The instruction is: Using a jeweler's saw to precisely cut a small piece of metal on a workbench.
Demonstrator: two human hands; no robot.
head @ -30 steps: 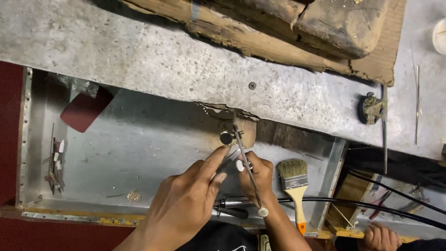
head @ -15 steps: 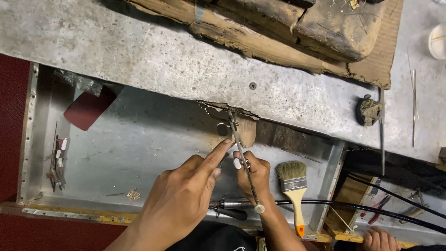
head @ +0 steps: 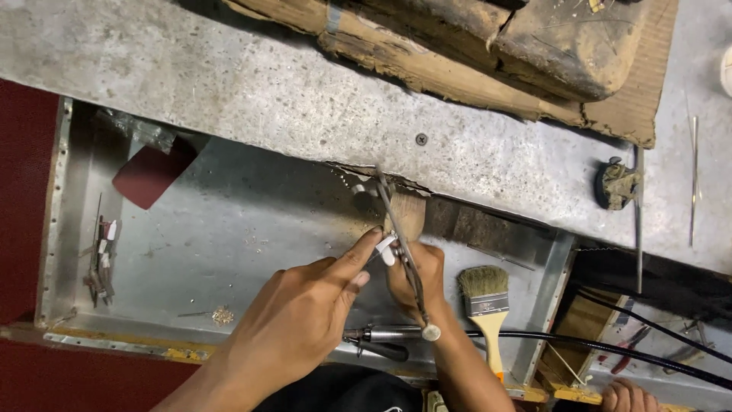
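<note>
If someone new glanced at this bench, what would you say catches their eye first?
Most striking are the two hands at centre: the left hand pinches a small piece against the wooden bench pin, while the right hand works a thin-framed saw there. Just right of them a paintbrush lies in the metal tray. Torn cardboard sits at the top right.

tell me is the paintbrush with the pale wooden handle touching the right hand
Apart. The head view shows a strip of grey metal tray between the paintbrush with the pale wooden handle and the right hand, which grips a thin metal saw frame.
</note>
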